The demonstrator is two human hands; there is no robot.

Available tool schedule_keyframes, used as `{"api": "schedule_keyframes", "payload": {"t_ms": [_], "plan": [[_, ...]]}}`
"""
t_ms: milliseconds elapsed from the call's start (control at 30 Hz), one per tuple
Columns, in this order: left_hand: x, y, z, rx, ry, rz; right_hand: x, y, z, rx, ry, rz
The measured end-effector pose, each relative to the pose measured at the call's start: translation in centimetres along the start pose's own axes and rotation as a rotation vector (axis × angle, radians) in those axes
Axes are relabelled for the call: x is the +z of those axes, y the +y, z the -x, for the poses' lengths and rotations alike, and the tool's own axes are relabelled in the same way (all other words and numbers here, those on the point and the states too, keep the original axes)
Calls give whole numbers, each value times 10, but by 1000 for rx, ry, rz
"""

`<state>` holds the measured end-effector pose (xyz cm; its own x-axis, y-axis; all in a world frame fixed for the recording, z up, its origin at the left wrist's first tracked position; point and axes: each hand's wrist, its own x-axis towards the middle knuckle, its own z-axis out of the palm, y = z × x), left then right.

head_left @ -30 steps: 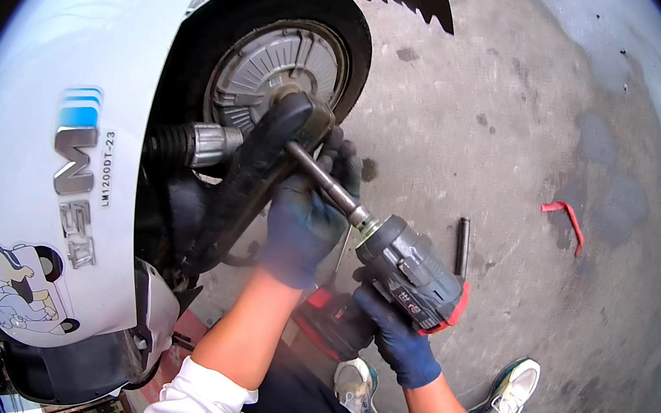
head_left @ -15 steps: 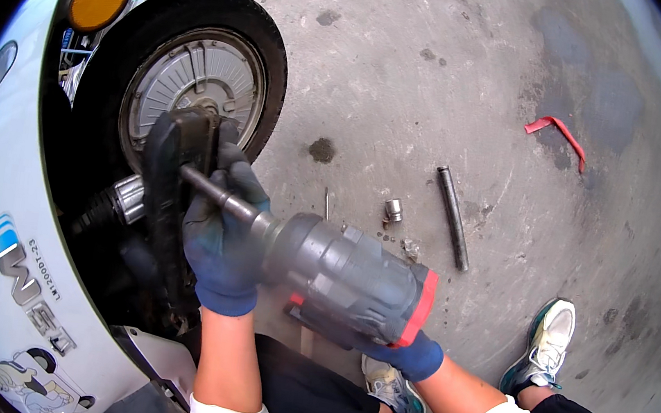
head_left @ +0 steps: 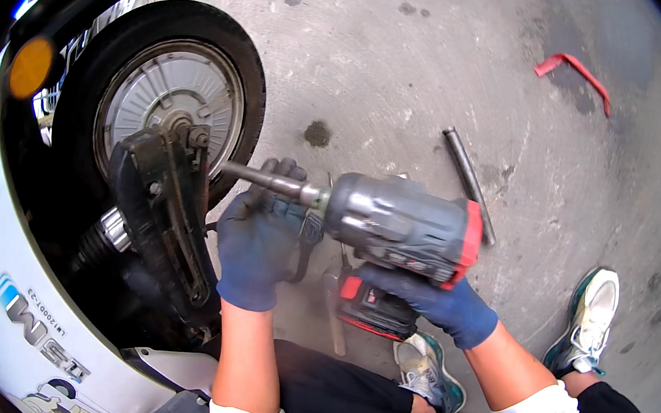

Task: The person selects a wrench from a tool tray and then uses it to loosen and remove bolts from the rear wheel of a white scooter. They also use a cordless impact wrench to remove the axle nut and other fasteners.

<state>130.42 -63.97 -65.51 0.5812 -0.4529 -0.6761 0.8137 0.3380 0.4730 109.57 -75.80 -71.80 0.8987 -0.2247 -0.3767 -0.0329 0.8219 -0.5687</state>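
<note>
My right hand [head_left: 450,308], in a blue glove, grips the handle of a grey-and-red impact wrench [head_left: 394,223] with a battery [head_left: 375,315] below. A long steel socket extension [head_left: 256,177] points left from its nose. My left hand [head_left: 256,243], also gloved, is under the extension with fingers bent behind it; whether they grip it is unclear. Left of that hand is a black suspension arm [head_left: 161,210] on the wheel hub [head_left: 176,121], with bolt heads exposed near the axle. The extension's blurred tip is right of the arm, apparently apart from it.
A white vehicle body [head_left: 25,276] with orange reflector [head_left: 32,67] curves along the left, round the tyre [head_left: 240,71]. On the concrete floor [head_left: 396,74] lie a steel tube [head_left: 466,178] and a bent red strip [head_left: 578,72]. My shoes [head_left: 589,321] are at the lower right.
The wrench and extension have swung toward level and moved right, off the suspension arm. My left hand has moved right, away from the arm. The view has shifted, placing the vehicle farther left.
</note>
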Motion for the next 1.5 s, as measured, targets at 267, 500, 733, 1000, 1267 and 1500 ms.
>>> {"api": "schedule_keyframes", "payload": {"t_ms": [267,500,733,1000,1267,1500], "plan": [[-10,28,-5,86,-272,-4,49,28,-34,-112,-13,34],[-10,13,-2,263,-255,-72,61,66,-43,6,-48,-133],[-12,16,-5,223,-365,-52,60,41,-37,32,-1,-117],[-4,17,-2,205,-405,19,48,38,-46,-268,-54,306],[-43,34,-35,198,-403,214,57,30,-45,-227,-44,218],[-34,28,-37,356,-275,260,62,35,-41,-709,-14,716]]}}
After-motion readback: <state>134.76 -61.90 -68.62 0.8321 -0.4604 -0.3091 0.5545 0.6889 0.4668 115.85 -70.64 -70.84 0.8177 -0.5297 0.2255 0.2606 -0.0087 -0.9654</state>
